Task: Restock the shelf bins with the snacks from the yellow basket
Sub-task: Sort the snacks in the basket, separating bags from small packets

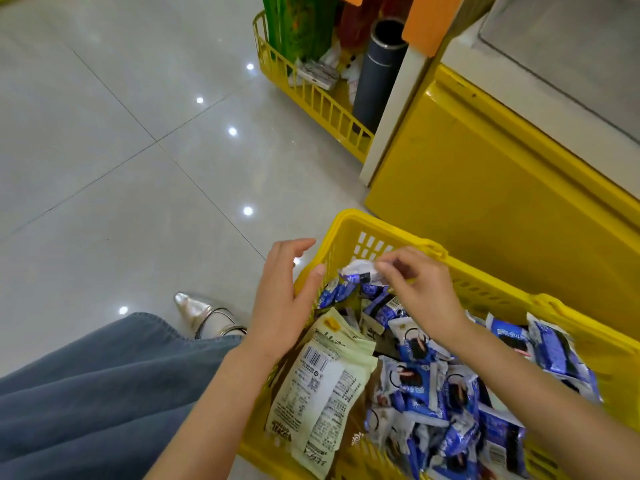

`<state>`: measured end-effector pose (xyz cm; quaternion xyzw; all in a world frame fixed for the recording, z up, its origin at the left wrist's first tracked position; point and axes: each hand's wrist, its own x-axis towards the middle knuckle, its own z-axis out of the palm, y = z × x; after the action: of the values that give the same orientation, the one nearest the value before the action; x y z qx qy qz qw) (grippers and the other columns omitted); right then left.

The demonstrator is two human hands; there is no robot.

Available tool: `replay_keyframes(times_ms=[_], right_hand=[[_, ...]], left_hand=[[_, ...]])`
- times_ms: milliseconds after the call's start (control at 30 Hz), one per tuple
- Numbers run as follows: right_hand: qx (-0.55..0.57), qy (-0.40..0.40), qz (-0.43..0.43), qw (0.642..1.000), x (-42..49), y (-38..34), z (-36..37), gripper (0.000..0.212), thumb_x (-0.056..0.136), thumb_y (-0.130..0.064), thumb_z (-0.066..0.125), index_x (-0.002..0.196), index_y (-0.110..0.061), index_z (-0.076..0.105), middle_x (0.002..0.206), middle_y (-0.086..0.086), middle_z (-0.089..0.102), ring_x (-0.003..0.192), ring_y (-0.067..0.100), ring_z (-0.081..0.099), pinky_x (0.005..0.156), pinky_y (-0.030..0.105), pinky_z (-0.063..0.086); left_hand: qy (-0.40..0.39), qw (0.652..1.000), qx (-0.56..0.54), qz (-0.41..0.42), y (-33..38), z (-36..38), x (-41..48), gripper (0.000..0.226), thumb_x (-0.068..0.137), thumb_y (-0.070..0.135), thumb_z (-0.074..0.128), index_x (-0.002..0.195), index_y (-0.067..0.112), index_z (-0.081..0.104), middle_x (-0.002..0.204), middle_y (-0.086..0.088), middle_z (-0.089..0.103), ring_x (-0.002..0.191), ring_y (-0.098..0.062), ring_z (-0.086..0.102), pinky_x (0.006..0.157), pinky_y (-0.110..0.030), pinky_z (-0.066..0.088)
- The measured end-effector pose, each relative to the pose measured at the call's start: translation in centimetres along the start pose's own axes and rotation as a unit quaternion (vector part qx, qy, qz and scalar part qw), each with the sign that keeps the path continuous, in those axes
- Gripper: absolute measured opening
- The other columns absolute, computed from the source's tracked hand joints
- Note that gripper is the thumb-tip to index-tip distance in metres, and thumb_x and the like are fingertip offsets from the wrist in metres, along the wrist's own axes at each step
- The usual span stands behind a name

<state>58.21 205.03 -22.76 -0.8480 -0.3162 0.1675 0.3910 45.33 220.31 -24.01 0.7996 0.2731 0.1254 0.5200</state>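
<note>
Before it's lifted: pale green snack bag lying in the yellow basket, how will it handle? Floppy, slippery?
The pale green bag is probably floppy: it is a flat, soft pouch draped over the basket's contents, so it may sag from a corner grip. It looks light for its size. Its film surface looks smooth, so possibly slippery; a pinch at the sealed edge seems safer.

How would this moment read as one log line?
right hand: pinching blue-white snack packet | left hand: open, empty | yellow basket: full
</note>
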Motion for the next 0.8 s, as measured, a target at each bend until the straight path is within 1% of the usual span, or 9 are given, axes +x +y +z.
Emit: replay_keyframes(times_ms=[67, 133, 200, 267, 300, 433, 500, 633, 800], right_hand=[[0.15, -0.007, 0.027, 0.988, 0.5, -2.3, -0.3, 0.011, 0.089, -0.015, 0.06, 0.082, -0.021, 0.066, 0.073, -0.008, 0.067, 0.063, 0.004, 0.063, 0.063, 0.018, 0.051], [0.27, -0.037, 0.058, 0.96, 1.2, -3.7, 0.0, 0.012, 0.089, -0.011, 0.059, 0.082, -0.018, 0.066, 0.068, -0.009, 0.068, 0.058, 0.002, 0.062, 0.06, 0.014, 0.051], [0.287, -0.055, 0.057, 0.955, 2.0, -3.8, 0.5, 0.015, 0.092, -0.011, 0.053, 0.088, -0.017, 0.066, 0.072, -0.01, 0.069, 0.065, 0.001, 0.063, 0.064, 0.014, 0.05], [0.246, -0.057, 0.064, 0.966, 2.5, -2.4, 1.3, 0.019, 0.096, -0.014, 0.048, 0.097, -0.02, 0.065, 0.091, -0.011, 0.069, 0.086, 0.004, 0.064, 0.078, 0.017, 0.05], [0.206, -0.065, 0.079, 0.973, 2.7, -1.0, 2.1, 0.019, 0.097, -0.016, 0.047, 0.103, -0.019, 0.064, 0.102, -0.008, 0.068, 0.098, 0.007, 0.063, 0.085, 0.019, 0.047], [0.021, -0.169, 0.167, 0.971, 2.9, 5.3, 6.0, 0.035, 0.094, -0.018, 0.054, 0.128, -0.011, 0.054, 0.136, 0.006, 0.052, 0.127, 0.02, 0.047, 0.099, 0.021, 0.034], [-0.019, -0.201, 0.169, 0.965, 2.9, 7.4, 7.7, 0.043, 0.092, -0.016, 0.057, 0.133, -0.009, 0.048, 0.141, 0.009, 0.046, 0.13, 0.023, 0.043, 0.101, 0.021, 0.031], [-0.101, -0.229, 0.12, 0.961, 3.4, 9.8, 9.9, 0.047, 0.087, -0.008, 0.062, 0.132, -0.007, 0.048, 0.14, 0.011, 0.047, 0.128, 0.027, 0.044, 0.104, 0.026, 0.031], [-0.169, -0.225, 0.106, 0.954, 3.8, 11.0, 10.5, 0.033, 0.086, -0.011, 0.064, 0.119, -0.009, 0.062, 0.124, 0.009, 0.059, 0.113, 0.026, 0.054, 0.091, 0.031, 0.041]], left_hand=[[-0.059, 0.993, -0.104, -0.013, 1.4, 0.0, 0.2, 0.032, 0.085, 0.044, 0.056, 0.116, 0.039, 0.049, 0.115, 0.021, 0.056, 0.109, 0.01, 0.049, 0.085, -0.003, 0.037], [-0.095, 0.98, -0.173, -0.025, 2.1, 0.1, 0.2, 0.035, 0.08, 0.045, 0.059, 0.112, 0.031, 0.055, 0.103, 0.017, 0.064, 0.098, 0.001, 0.06, 0.079, -0.012, 0.046], [-0.065, 0.982, -0.173, -0.033, 2.1, -0.2, 0.3, 0.028, 0.08, 0.041, 0.06, 0.104, 0.025, 0.058, 0.094, 0.007, 0.068, 0.087, -0.012, 0.065, 0.077, -0.027, 0.053], [-0.018, 0.982, -0.179, -0.053, 1.8, -0.6, 0.6, 0.016, 0.086, 0.032, 0.059, 0.099, 0.023, 0.06, 0.093, -0.003, 0.068, 0.088, -0.024, 0.065, 0.081, -0.044, 0.054], [-0.001, 0.98, -0.186, -0.065, 1.5, -0.9, 0.8, 0.01, 0.088, 0.028, 0.059, 0.098, 0.024, 0.06, 0.093, -0.005, 0.069, 0.089, -0.025, 0.065, 0.082, -0.045, 0.053], [0.037, 0.976, -0.197, -0.087, 0.4, -1.7, 1.9, 0.008, 0.091, 0.022, 0.056, 0.096, 0.028, 0.06, 0.089, 0.01, 0.071, 0.086, -0.008, 0.067, 0.074, -0.02, 0.052], [0.043, 0.976, -0.196, -0.087, 0.2, -1.8, 2.3, 0.008, 0.091, 0.023, 0.056, 0.095, 0.028, 0.06, 0.089, 0.01, 0.07, 0.086, -0.008, 0.066, 0.073, -0.018, 0.052], [0.048, 0.974, -0.202, -0.088, -0.1, -1.7, 2.7, 0.008, 0.091, 0.024, 0.055, 0.095, 0.029, 0.06, 0.088, 0.015, 0.07, 0.085, -0.004, 0.066, 0.07, -0.014, 0.05], [0.045, 0.971, -0.219, -0.09, 0.0, -1.5, 3.2, 0.01, 0.092, 0.021, 0.054, 0.098, 0.024, 0.06, 0.084, 0.019, 0.07, 0.081, 0.0, 0.066, 0.067, -0.01, 0.047]])
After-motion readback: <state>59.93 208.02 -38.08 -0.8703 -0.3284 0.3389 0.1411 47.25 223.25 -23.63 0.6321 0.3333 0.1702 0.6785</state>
